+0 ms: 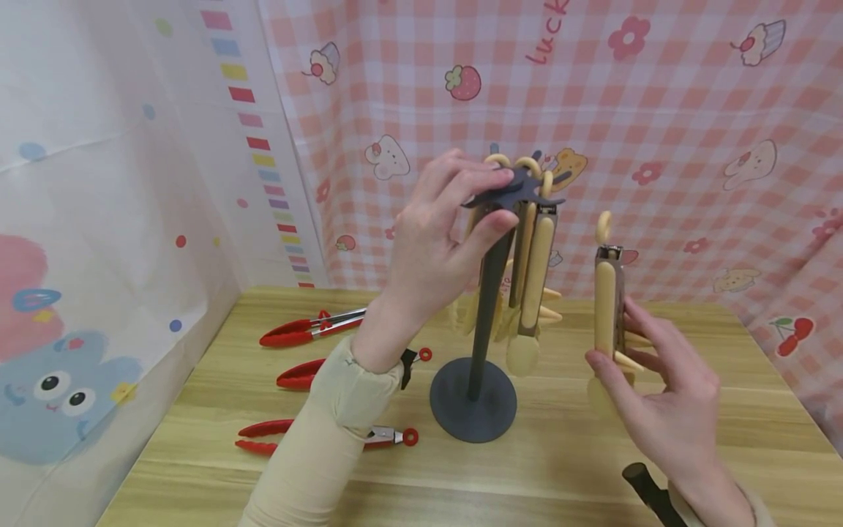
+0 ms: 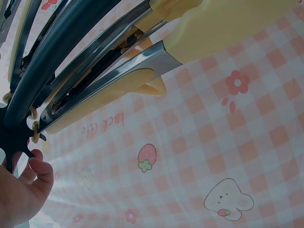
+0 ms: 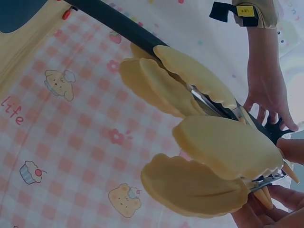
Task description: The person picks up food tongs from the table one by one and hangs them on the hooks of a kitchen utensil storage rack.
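Observation:
A dark stand (image 1: 487, 307) with a round base and a hooked top stands upright on the table. My left hand (image 1: 437, 223) grips its top, fingers over the hooks and thumb below; the left wrist view shows fingertips pinching a hook arm. Several yellow tongs (image 1: 540, 271) hang by their rings from the far and right hooks. To the right of the stand, apart from it, my right hand (image 1: 672, 402) holds another pair of yellow tongs (image 1: 604, 300) upright, ring at the top. In the right wrist view their scalloped heads (image 3: 228, 147) show, partly overlapping the hanging ones.
Three red-tipped tongs, the back (image 1: 290, 334), middle (image 1: 299, 375) and front (image 1: 263, 435) pairs, lie on the wooden table (image 1: 540, 476) at left, partly behind my left forearm. A checked curtain (image 1: 428, 44) hangs behind the table, a printed sheet (image 1: 99, 197) at left.

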